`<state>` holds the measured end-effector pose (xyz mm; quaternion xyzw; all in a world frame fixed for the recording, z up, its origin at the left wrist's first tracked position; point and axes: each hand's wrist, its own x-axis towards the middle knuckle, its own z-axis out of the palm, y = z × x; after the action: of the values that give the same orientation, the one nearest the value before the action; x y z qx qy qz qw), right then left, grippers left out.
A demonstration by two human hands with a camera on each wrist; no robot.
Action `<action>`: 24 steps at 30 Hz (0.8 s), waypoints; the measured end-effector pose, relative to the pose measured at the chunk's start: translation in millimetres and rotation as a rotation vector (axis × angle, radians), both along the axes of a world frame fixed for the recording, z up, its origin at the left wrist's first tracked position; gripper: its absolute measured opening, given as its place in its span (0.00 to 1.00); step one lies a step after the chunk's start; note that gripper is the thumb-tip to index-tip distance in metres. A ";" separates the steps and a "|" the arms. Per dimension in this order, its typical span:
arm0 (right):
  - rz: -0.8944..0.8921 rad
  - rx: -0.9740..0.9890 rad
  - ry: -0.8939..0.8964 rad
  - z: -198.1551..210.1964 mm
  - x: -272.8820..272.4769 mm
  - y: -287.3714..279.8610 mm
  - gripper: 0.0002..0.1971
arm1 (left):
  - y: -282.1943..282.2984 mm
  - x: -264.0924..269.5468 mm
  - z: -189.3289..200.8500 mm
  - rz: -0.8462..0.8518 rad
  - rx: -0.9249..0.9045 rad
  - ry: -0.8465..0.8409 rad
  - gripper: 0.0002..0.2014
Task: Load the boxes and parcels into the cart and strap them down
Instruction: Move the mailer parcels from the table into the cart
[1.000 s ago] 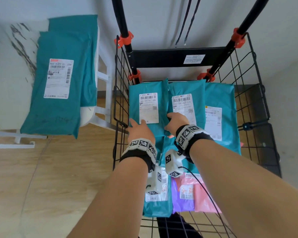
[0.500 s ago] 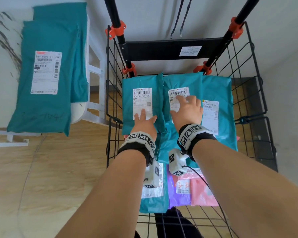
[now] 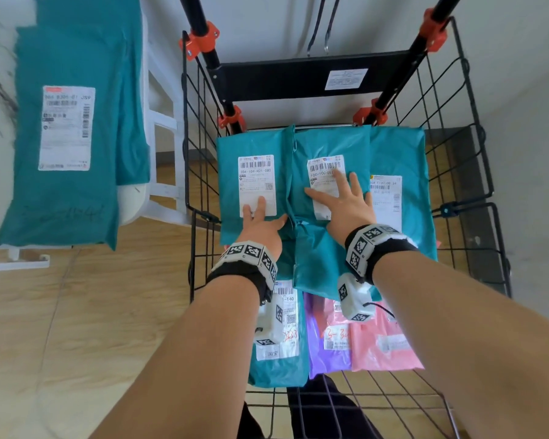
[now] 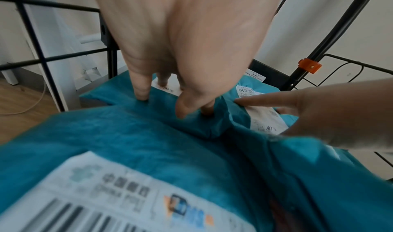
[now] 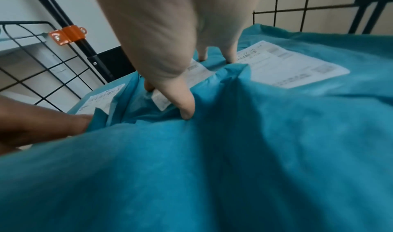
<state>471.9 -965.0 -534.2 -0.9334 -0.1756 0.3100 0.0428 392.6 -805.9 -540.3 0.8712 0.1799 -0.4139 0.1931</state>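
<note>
Against the cart's (image 3: pixel 476 172) back rail, both hands' spread fingers (image 3: pixel 341 182) press two touching teal parcels (image 3: pixel 254 144).

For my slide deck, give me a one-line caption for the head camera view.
Both hands, left and right, press flat on teal parcels inside the wire cart.

Upper left of the head view, the label on the teal parcel on the table (image 3: pixel 64 128) ends "JS9". In the cart, the left teal parcel's label (image 3: pixel 256 184) reads "104-104-H21-080"; the middle parcel's label (image 3: pixel 327 185) begins "100-100-05". The pink parcel (image 3: pixel 384 343) bears a handwritten red "3-3".
</note>
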 end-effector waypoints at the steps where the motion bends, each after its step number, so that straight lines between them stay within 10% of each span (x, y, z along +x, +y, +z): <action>1: 0.021 0.004 0.004 1.2 0.3 -2.5 0.49 | 0.9 -0.8 -0.8 0.002 -0.004 -0.004 0.44; 24: -0.284 0.171 0.087 66.6 -14.3 -1.1 0.32 | 10.5 -20.4 95.4 0.052 0.011 -0.297 0.30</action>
<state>457.6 -966.1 -467.6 -0.9275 -0.0657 0.3248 0.1728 372.2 -795.4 -444.9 0.9189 0.1741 -0.2744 0.2235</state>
